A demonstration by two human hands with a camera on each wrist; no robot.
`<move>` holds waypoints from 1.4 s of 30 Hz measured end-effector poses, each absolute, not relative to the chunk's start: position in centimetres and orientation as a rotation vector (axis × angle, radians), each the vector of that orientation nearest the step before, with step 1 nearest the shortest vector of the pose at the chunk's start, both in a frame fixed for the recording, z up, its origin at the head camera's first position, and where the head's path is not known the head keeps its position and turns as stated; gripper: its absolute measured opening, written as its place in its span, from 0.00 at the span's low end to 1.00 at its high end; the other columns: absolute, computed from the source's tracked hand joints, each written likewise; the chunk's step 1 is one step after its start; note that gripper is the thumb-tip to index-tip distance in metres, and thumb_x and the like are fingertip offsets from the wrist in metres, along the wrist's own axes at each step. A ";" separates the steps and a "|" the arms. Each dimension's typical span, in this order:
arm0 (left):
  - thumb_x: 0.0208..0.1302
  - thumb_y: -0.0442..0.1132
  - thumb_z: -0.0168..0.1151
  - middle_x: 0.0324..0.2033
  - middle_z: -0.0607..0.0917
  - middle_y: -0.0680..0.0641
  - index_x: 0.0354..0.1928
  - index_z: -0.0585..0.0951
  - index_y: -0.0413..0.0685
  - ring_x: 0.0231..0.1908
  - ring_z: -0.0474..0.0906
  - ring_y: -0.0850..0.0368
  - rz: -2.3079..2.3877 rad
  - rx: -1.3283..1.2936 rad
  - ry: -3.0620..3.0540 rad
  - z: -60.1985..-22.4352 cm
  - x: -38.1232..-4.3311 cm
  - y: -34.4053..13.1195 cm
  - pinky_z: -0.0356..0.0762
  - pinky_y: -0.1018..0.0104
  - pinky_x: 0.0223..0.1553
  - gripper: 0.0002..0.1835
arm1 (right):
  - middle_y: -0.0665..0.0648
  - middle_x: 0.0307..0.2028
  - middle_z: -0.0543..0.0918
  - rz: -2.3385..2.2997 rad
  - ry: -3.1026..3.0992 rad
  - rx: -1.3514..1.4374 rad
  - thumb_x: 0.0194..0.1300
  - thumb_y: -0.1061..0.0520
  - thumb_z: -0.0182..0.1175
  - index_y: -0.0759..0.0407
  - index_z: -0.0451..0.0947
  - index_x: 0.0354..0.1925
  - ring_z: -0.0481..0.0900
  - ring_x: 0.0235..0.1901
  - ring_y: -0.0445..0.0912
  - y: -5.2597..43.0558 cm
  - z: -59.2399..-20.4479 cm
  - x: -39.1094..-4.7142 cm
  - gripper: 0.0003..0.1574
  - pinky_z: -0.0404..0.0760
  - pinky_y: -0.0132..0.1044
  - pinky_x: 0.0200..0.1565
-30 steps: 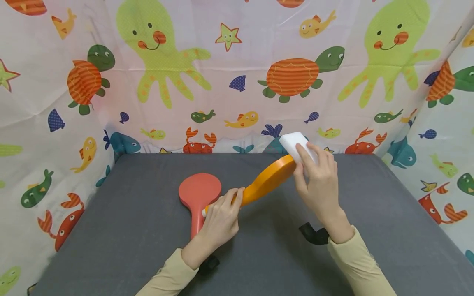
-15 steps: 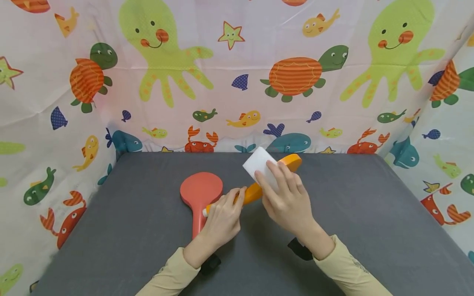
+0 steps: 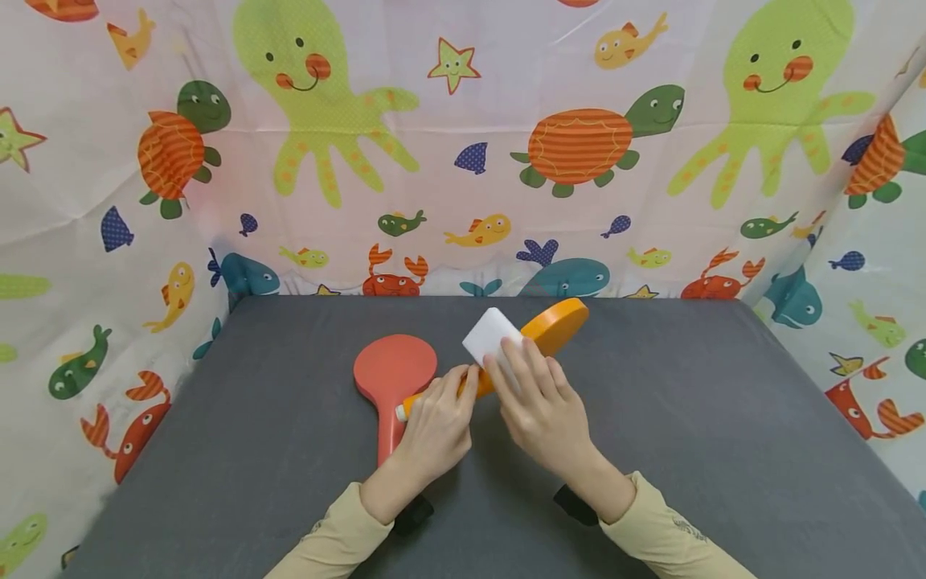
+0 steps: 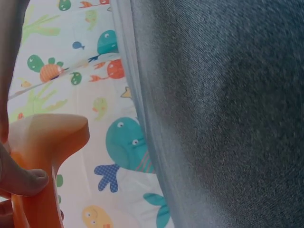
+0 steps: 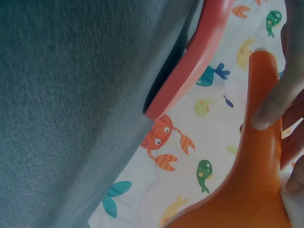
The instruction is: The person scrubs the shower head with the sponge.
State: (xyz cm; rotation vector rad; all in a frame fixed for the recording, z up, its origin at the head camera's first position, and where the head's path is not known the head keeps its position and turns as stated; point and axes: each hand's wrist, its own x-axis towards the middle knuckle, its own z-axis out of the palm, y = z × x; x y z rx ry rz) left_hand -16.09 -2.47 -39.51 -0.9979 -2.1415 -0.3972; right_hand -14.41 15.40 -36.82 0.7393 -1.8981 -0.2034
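Note:
An orange paddle (image 3: 560, 322) is held up at a tilt over the grey table, its round head toward the far right. My left hand (image 3: 440, 418) grips its handle, with the thumb lying along the orange handle (image 4: 40, 204) in the left wrist view. My right hand (image 3: 544, 406) holds a white sponge (image 3: 488, 334) against the paddle, near where handle and head meet. The right hand's thumb is hidden in the head view, and the sponge covers part of the paddle. A red paddle (image 3: 395, 370) lies flat on the table behind the left hand, its handle end hidden by the left forearm.
The grey-covered table (image 3: 723, 418) reaches back to a curtain (image 3: 463, 161) printed with sea animals, which also stands at both sides. Black parts (image 3: 414, 515) show under the left wrist, and a similar black piece (image 3: 575, 505) under the right.
My right hand has moved the white sponge left and down, from the far end of the orange paddle's head toward its handle. The left hand has kept its grip, nearly in place.

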 end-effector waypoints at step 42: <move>0.63 0.31 0.57 0.48 0.74 0.38 0.58 0.69 0.28 0.38 0.76 0.50 -1.395 -1.085 -1.872 -39.0 -15.8 -2.3 0.78 0.67 0.36 0.22 | 0.73 0.55 0.66 1.096 -1.626 0.435 0.65 0.63 0.45 0.73 0.66 0.55 0.66 0.54 0.53 18.1 -33.0 -15.5 0.22 0.70 0.35 0.53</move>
